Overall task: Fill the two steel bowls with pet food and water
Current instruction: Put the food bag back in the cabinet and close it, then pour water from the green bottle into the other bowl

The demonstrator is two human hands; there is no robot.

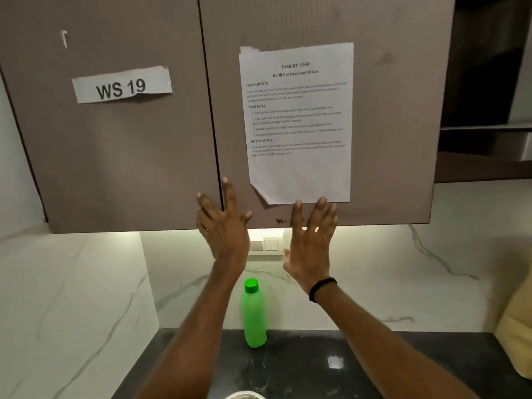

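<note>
Hands: my left hand (224,228) and right hand (311,246) are both raised, fingers straight and spread, holding nothing; I cannot tell whether they touch the cupboard behind them.
Wrist: thin black band (322,287) on the right wrist.
Bottle: tall green plastic bottle (254,315) with a green screw cap stands upright on the dark glossy stone counter (316,370), between my forearms; it is blurred.
Bottle handling: I judge it thin-walled and smooth, heavier if full. I would wrap the mid-body without squeezing and twist the cap with the other hand.
Bowl: only a sliver of a round steel bowl (241,395) shows at the bottom edge, on my side of the bottle. The second bowl is out of view.
Bowl handling: stiff, light while empty, slick. I would pinch the rim, then carry it level in both hands once it holds water.
Food: pale yellow soft shape (515,326) at the right edge; perhaps the food bag, I cannot tell.
Cupboard: grey-brown wall cupboard doors (115,154) carry a white printed task sheet (299,122) and a white "WS 19" label (122,87).
</note>
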